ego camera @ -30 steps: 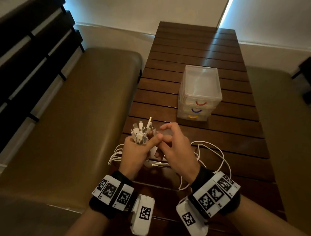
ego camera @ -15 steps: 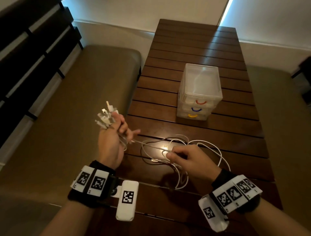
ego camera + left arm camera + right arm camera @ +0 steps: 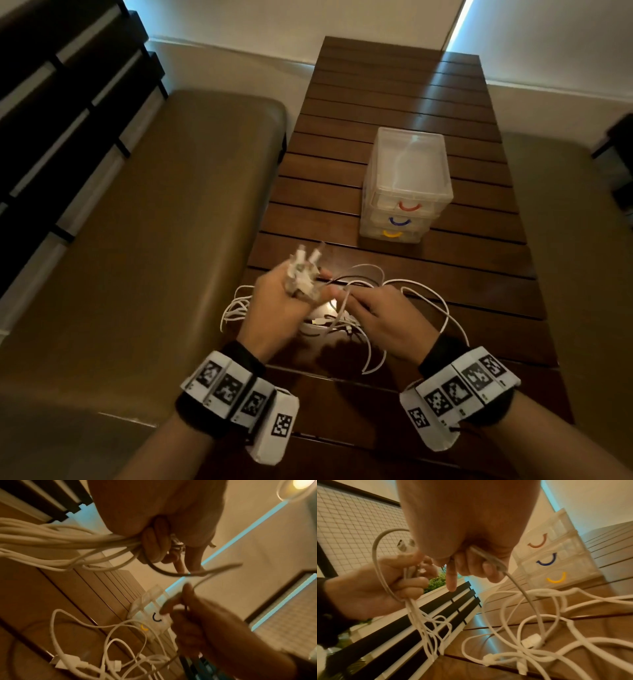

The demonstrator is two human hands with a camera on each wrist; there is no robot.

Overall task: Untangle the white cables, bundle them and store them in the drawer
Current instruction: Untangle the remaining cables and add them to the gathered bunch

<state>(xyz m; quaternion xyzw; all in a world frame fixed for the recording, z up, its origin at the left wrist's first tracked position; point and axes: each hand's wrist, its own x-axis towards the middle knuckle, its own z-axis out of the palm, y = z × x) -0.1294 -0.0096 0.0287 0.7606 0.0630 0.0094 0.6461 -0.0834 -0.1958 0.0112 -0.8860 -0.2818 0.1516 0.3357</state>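
Observation:
My left hand (image 3: 286,303) grips a bunch of white cables just below their plug ends (image 3: 303,270), which stick up from the fist. In the left wrist view its fingers (image 3: 155,543) curl round the strands (image 3: 51,540). My right hand (image 3: 371,313) sits close beside it and pinches one cable (image 3: 488,557) that runs down to the loose tangle (image 3: 334,327) on the table. More loops and a white plug (image 3: 531,641) lie under my hands. The clear drawer unit (image 3: 407,185) stands behind, all three drawers closed.
The dark slatted wooden table (image 3: 394,85) runs away from me toward the wall. A padded brown bench (image 3: 154,240) lies along its left side and another bench (image 3: 565,240) on its right. Some cable loops (image 3: 236,305) hang over the table's left edge.
My left hand, which had pulled out left over the bench with the plug ends, has come back right to meet my right hand. The cable stretched between them has gone slack.

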